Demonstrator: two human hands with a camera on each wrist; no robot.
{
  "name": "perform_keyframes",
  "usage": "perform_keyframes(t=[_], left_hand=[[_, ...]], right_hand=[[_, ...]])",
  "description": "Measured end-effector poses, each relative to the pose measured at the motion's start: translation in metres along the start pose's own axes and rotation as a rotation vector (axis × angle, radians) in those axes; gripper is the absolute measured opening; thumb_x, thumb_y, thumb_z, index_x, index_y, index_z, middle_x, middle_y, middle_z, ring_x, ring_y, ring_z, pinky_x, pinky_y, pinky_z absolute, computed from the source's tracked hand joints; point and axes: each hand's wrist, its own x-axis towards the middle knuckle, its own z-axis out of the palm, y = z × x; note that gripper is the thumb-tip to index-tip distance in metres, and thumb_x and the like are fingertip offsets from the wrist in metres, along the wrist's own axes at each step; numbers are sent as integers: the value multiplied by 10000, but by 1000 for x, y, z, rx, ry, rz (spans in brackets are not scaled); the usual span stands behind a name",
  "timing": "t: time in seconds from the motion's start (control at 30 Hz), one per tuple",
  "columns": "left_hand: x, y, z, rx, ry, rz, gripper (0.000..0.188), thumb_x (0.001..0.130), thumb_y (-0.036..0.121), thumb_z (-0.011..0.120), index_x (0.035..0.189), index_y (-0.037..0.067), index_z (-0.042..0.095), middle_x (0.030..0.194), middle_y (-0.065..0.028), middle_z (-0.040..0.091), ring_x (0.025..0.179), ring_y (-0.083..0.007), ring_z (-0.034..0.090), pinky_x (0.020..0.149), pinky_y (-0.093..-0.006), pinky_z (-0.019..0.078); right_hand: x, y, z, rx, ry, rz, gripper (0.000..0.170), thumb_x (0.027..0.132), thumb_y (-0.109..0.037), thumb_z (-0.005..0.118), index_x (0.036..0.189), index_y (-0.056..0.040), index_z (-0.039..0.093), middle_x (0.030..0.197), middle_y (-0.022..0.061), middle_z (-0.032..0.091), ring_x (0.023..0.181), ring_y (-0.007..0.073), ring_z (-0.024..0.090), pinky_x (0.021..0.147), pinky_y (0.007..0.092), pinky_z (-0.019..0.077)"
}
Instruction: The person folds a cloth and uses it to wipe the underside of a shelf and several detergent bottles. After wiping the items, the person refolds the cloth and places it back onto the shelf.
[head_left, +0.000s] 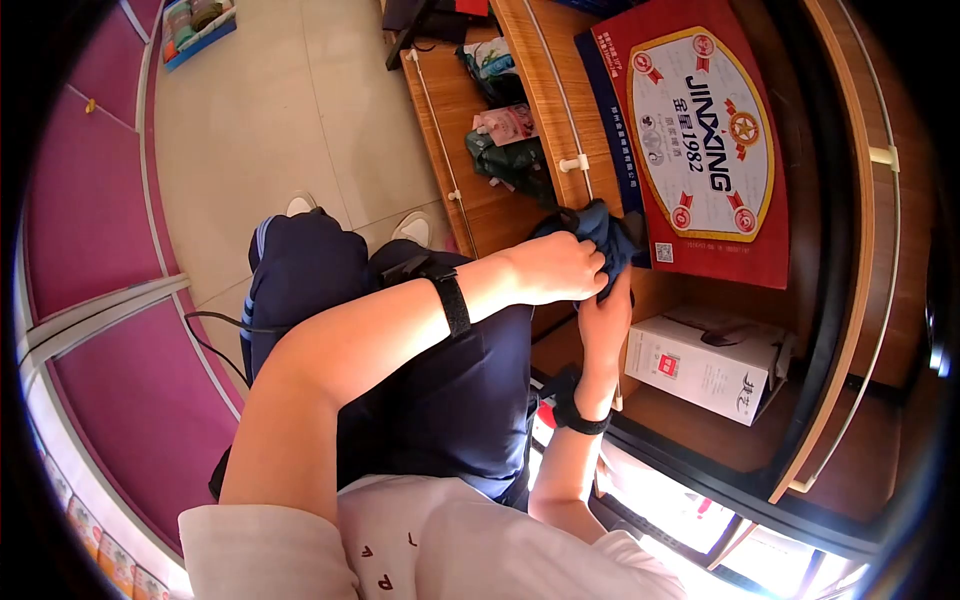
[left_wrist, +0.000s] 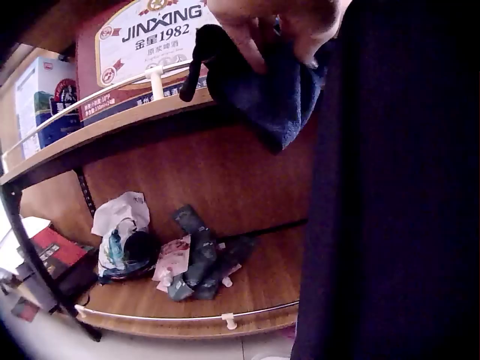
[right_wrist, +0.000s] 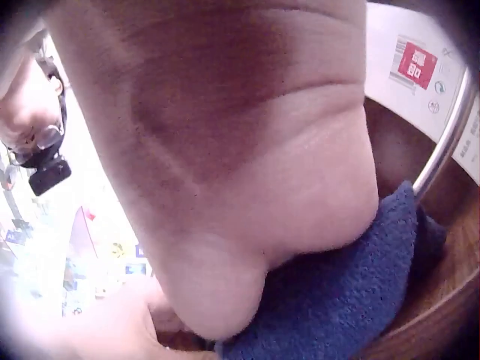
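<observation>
A dark blue towel-like cloth [head_left: 603,228] is bunched between both hands at the front edge of a wooden shelf. The left hand [head_left: 560,268] grips it with curled fingers. Just below and touching, the right hand [head_left: 607,312] also holds the cloth. In the left wrist view, fingers [left_wrist: 251,45] pinch the cloth [left_wrist: 274,109], which hangs past the shelf edge with a dark narrow end at its left. Seen from the right wrist, the palm and wrist [right_wrist: 247,150] fill the middle, and the cloth [right_wrist: 330,300] shows a fuzzy weave; most right fingers are hidden.
A red JINXING carton [head_left: 700,140] stands on the shelf beside a white box [head_left: 700,365]. A metal rail [head_left: 565,110] runs along the shelf edge. Dark green packets [left_wrist: 199,255] and a plastic bag [left_wrist: 120,232] lie on the lower shelf [left_wrist: 262,281]. Purple cabinet panels [head_left: 130,400] stand at left.
</observation>
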Motion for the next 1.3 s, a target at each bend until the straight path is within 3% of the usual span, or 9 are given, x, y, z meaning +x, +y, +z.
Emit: perform_keyframes(t=[0.2,0.37,0.53,0.8,0.97,1.0,1.07,1.17,1.3], left_hand=[[-7,-7,-12,47,16,-155,152,818,139,667,937,54,625,938,-71,637,937,-222,652,719,-337,527],[-12,-22,-17,99,108,-257,188,810,132,662,980,58,633,975,-77,625,965,-230,636,760,-328,505],[-6,-30,-20,155,156,-363,219,765,121,711,964,56,644,948,-65,599,934,-234,608,751,-333,491],[-2,-32,-29,240,215,-510,228,759,68,684,963,11,602,959,-129,578,930,-293,597,860,-378,481],[-7,-45,-35,283,264,-582,380,774,70,675,1120,-57,579,1238,-258,613,1176,-380,609,1048,-436,470],[-8,-47,-36,285,262,-585,380,774,70,675,1120,-57,579,1238,-258,613,1176,-380,609,1048,-436,470],[-12,-51,-37,370,186,-620,449,805,80,661,1209,-87,560,1419,-339,529,1308,-418,552,1123,-450,435],[-14,-50,-42,494,-18,-683,509,851,92,635,1312,-104,544,1484,-357,474,1349,-414,521,1150,-455,413],[-13,-51,-37,602,-66,-767,563,886,126,618,1392,-103,523,1506,-339,463,1369,-393,504,1164,-457,396]], right_hand=[[43,0,6,298,-213,12,770,915,-152,669,1588,-11,322,1462,276,551,1399,387,511,1152,426,396],[89,19,28,292,-277,-131,820,899,-168,691,1591,19,293,1539,269,467,1429,368,470,1168,407,380],[101,-9,38,342,-247,-162,597,921,-89,658,1487,-24,480,1365,255,630,1298,379,602,1064,415,469],[130,-41,40,349,-297,-237,594,905,-121,684,1451,7,489,1318,245,642,1253,383,619,1059,403,472],[171,-49,53,423,-449,-276,669,900,-181,711,1476,27,442,1445,243,545,1355,367,534,1128,395,415],[181,-48,59,409,-467,-289,709,892,-265,743,1466,38,456,1462,256,529,1378,379,507,1146,408,400],[194,-65,59,323,-426,-348,744,883,-309,758,1466,42,458,1458,265,532,1372,389,511,1144,418,405],[219,-78,69,245,-383,-428,796,858,-411,788,1435,59,505,1470,286,521,1367,419,510,1137,445,417],[262,-92,95,175,-430,-458,807,847,-498,790,1379,69,572,1467,297,528,1377,426,505,1144,448,417]])
